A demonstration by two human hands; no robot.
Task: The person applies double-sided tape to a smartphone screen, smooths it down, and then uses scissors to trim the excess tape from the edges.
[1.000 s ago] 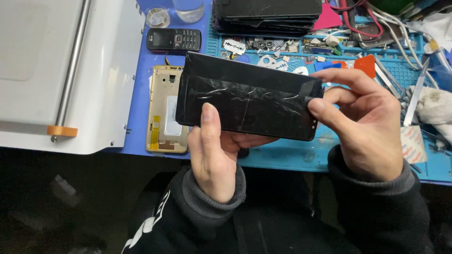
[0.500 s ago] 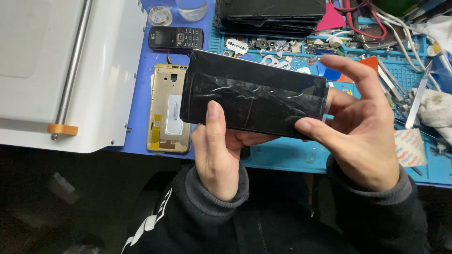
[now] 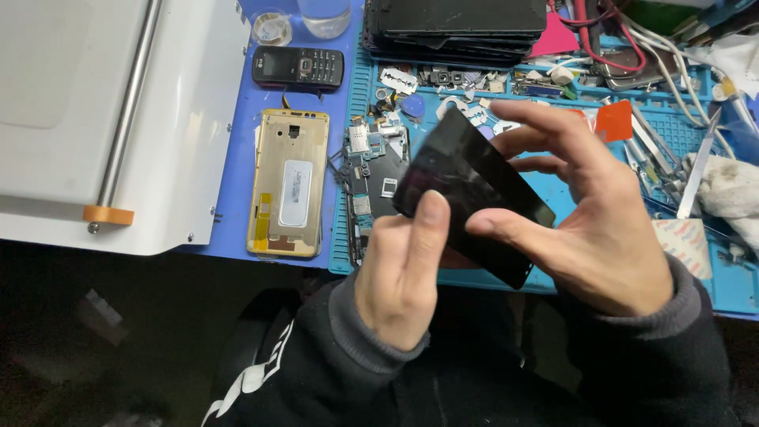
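Both hands hold a black, cracked phone screen panel (image 3: 466, 194) tilted diagonally above the blue work mat (image 3: 715, 277). My left hand (image 3: 399, 273) grips its lower left end, thumb pressed on the glass. My right hand (image 3: 589, 217) pinches its right side between thumb and fingers. Behind the panel, an opened phone body with an exposed circuit board (image 3: 370, 178) lies on the mat. To its left rests a gold phone frame (image 3: 290, 182).
A white machine with a metal bar (image 3: 103, 111) fills the left side. A small black keypad phone (image 3: 298, 67) lies at the back, beside a stack of dark screens (image 3: 455, 28). Screws, small parts, tweezers (image 3: 700, 170), cables and a white cloth (image 3: 731, 190) crowd the right.
The panel has turned from nearly level to steeply diagonal and shifted right, uncovering the circuit board and gold frame beneath. My right hand's fingers have opened around its edge.
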